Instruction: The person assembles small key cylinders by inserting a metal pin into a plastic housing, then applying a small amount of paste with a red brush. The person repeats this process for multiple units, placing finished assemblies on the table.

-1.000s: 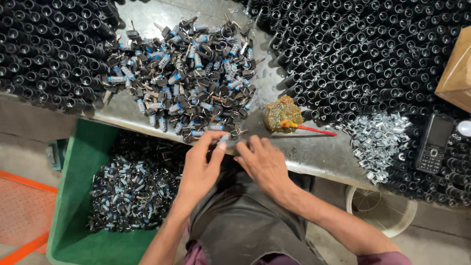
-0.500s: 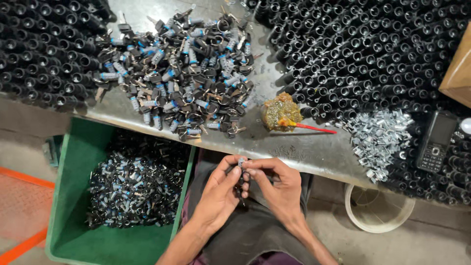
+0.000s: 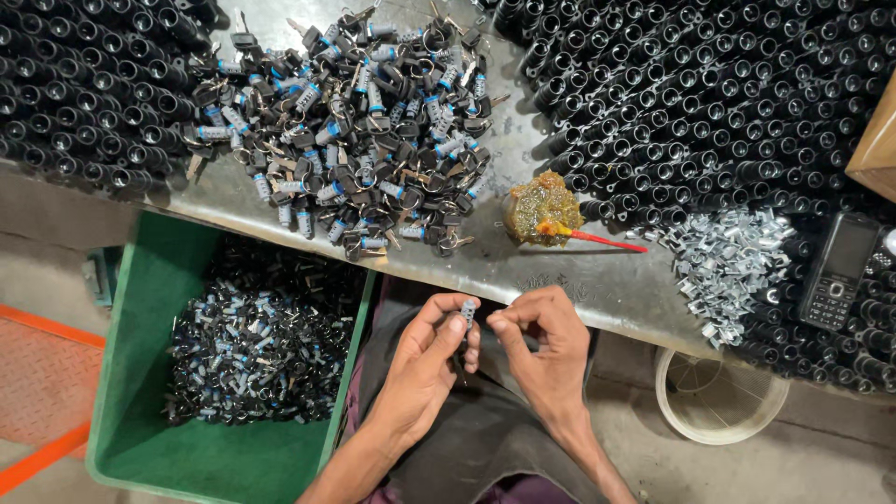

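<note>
Moved: both my hands have drawn back from the table edge since a second ago and now meet over my lap.
Table (image 3: 597, 280): grey metal top, its near edge just above my hands.
Black tubes (image 3: 709, 103): packed upright in masses at both ends of the table.
Green crate (image 3: 140, 439): on the floor to my left, holding a heap of finished lock cylinders (image 3: 252, 345).
Keyed locks (image 3: 364, 121): loose pile, black and blue, at table centre.
Metal clips (image 3: 728, 261): silvery heap to my right, beside a black phone (image 3: 838, 271).
Grease lump (image 3: 544, 207): amber, with a red stick in it.
Left hand (image 3: 425, 369): closed, thumb and fingers pinching a small lock cylinder (image 3: 467, 310) upright at the fingertips.
Right hand (image 3: 546, 345): fingers curled, forefinger and thumb just beside the cylinder; contact unclear.
</note>
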The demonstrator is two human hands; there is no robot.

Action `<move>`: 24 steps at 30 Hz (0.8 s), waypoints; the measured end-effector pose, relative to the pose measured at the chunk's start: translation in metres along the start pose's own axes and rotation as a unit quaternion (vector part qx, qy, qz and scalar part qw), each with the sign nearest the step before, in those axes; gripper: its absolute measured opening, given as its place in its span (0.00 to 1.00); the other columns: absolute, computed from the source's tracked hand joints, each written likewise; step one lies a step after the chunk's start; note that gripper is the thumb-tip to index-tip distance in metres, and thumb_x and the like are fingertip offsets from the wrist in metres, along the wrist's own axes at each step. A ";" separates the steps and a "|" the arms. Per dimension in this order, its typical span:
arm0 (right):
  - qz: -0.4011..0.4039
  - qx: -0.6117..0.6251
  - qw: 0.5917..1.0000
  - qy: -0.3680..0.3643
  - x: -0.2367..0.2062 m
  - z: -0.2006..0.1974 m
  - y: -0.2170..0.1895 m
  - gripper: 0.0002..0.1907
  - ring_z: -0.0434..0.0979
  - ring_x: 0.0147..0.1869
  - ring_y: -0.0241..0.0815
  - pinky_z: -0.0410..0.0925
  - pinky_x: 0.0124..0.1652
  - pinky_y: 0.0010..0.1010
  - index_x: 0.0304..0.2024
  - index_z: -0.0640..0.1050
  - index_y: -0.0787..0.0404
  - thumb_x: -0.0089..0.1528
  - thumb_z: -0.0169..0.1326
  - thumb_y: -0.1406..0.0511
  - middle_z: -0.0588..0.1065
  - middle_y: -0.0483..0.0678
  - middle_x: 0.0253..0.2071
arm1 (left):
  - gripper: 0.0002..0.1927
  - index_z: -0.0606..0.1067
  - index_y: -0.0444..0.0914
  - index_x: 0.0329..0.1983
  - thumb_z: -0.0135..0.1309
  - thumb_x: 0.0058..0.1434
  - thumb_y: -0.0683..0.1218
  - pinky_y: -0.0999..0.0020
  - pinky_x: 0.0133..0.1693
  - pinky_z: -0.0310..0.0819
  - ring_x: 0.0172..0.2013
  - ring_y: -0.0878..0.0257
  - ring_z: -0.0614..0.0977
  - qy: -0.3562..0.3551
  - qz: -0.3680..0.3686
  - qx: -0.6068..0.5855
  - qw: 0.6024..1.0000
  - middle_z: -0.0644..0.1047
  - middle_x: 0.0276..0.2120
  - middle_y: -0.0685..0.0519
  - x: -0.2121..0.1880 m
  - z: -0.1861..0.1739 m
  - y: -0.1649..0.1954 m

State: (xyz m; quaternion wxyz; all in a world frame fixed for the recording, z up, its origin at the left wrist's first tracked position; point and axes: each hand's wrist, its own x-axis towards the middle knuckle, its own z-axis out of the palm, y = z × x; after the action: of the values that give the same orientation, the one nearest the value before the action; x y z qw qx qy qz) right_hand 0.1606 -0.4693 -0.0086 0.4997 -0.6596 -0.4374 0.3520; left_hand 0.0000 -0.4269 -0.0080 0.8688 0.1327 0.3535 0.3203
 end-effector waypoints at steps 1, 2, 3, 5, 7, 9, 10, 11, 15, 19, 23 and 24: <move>0.019 -0.035 0.999 -0.010 0.000 -0.001 -0.001 0.03 0.75 0.36 0.33 0.71 0.36 0.23 0.34 0.75 0.67 0.64 0.55 0.74 0.72 0.47 0.39 | 0.14 0.71 0.37 0.57 0.52 0.71 0.46 0.72 0.40 0.68 0.37 0.69 0.72 0.001 -0.004 0.004 1.000 0.73 0.36 0.57 0.000 0.000 0.000; 0.038 -0.070 0.997 -0.021 -0.001 -0.002 -0.002 0.06 0.74 0.33 0.32 0.70 0.33 0.23 0.33 0.74 0.66 0.67 0.52 0.73 0.72 0.46 0.37 | 0.14 0.71 0.37 0.56 0.52 0.71 0.46 0.72 0.41 0.69 0.37 0.68 0.73 0.002 -0.008 0.007 1.000 0.73 0.36 0.57 -0.002 0.000 0.000; 0.031 -0.063 0.997 -0.039 -0.002 -0.003 -0.004 0.05 0.72 0.36 0.32 0.69 0.36 0.23 0.35 0.72 0.66 0.68 0.50 0.73 0.70 0.46 0.38 | 0.14 0.71 0.37 0.56 0.52 0.70 0.46 0.71 0.41 0.69 0.38 0.69 0.73 0.001 -0.012 0.007 1.000 0.74 0.36 0.57 -0.002 0.000 0.000; 0.015 -0.050 0.996 -0.075 -0.004 -0.005 -0.008 0.04 0.67 0.41 0.33 0.66 0.41 0.24 0.40 0.69 0.65 0.71 0.46 0.72 0.67 0.46 0.39 | 0.13 0.71 0.38 0.56 0.52 0.70 0.46 0.71 0.42 0.69 0.38 0.69 0.74 -0.002 -0.015 0.007 1.000 0.74 0.37 0.57 -0.004 0.001 -0.001; 0.061 -0.011 0.995 -0.078 -0.007 -0.004 -0.011 0.02 0.69 0.40 0.32 0.67 0.39 0.23 0.41 0.70 0.65 0.68 0.50 0.72 0.68 0.46 0.39 | 0.13 0.71 0.39 0.56 0.52 0.70 0.46 0.71 0.42 0.69 0.39 0.69 0.74 0.002 -0.023 -0.001 1.000 0.74 0.37 0.57 -0.006 0.001 -0.002; 0.067 0.037 0.994 -0.074 -0.007 -0.002 -0.013 0.04 0.71 0.41 0.32 0.69 0.40 0.22 0.40 0.72 0.66 0.65 0.54 0.73 0.69 0.46 0.41 | 0.13 0.71 0.40 0.55 0.52 0.69 0.46 0.71 0.42 0.68 0.38 0.69 0.74 0.000 -0.029 -0.011 1.000 0.74 0.38 0.58 -0.007 0.002 -0.003; 0.056 0.066 0.994 -0.070 -0.008 -0.001 -0.014 0.05 0.73 0.43 0.32 0.71 0.41 0.23 0.40 0.73 0.66 0.63 0.57 0.74 0.69 0.47 0.42 | 0.13 0.71 0.40 0.55 0.52 0.69 0.46 0.70 0.42 0.68 0.38 0.69 0.74 0.001 -0.036 -0.020 0.999 0.75 0.38 0.58 -0.007 0.002 -0.003; 0.044 0.095 0.992 -0.066 -0.008 -0.001 -0.014 0.05 0.74 0.44 0.33 0.72 0.42 0.23 0.39 0.75 0.67 0.62 0.59 0.75 0.69 0.47 0.44 | 0.13 0.71 0.40 0.55 0.52 0.69 0.46 0.70 0.42 0.68 0.38 0.69 0.73 0.001 -0.042 -0.028 0.999 0.75 0.39 0.58 -0.007 0.003 -0.004; 0.039 0.136 0.989 -0.041 -0.010 -0.001 -0.013 0.08 0.77 0.43 0.34 0.74 0.43 0.24 0.39 0.76 0.67 0.60 0.61 0.78 0.72 0.48 0.43 | 0.13 0.71 0.40 0.56 0.52 0.70 0.47 0.70 0.43 0.68 0.39 0.69 0.72 -0.020 -0.028 -0.020 0.999 0.73 0.41 0.59 -0.008 0.006 -0.007; 0.028 0.129 0.991 -0.027 -0.012 -0.007 -0.016 0.08 0.79 0.43 0.34 0.76 0.43 0.24 0.38 0.77 0.67 0.59 0.62 0.78 0.72 0.48 0.42 | 0.12 0.71 0.39 0.55 0.51 0.71 0.47 0.71 0.43 0.69 0.40 0.70 0.72 -0.029 -0.011 0.005 1.000 0.73 0.42 0.59 -0.010 0.012 -0.010; 0.028 0.099 0.994 -0.029 -0.016 -0.014 -0.020 0.08 0.77 0.44 0.35 0.74 0.42 0.23 0.39 0.78 0.68 0.59 0.62 0.78 0.73 0.49 0.43 | 0.12 0.71 0.39 0.55 0.50 0.71 0.47 0.71 0.43 0.69 0.40 0.69 0.72 -0.025 -0.003 0.023 0.999 0.73 0.43 0.58 -0.012 0.016 -0.012; 0.032 0.101 0.994 -0.028 -0.017 -0.016 -0.020 0.08 0.78 0.44 0.35 0.74 0.42 0.23 0.39 0.78 0.68 0.59 0.62 0.78 0.73 0.49 0.43 | 0.12 0.71 0.39 0.55 0.50 0.72 0.47 0.71 0.43 0.69 0.40 0.69 0.73 -0.026 0.002 0.029 0.999 0.73 0.43 0.58 -0.012 0.017 -0.013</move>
State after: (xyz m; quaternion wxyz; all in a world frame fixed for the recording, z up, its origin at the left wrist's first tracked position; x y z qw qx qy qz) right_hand 0.1638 -0.4885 0.0146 0.5398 -0.6093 -0.3921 0.4285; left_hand 0.0112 -0.4450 0.0045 0.8728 0.1667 0.3401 0.3078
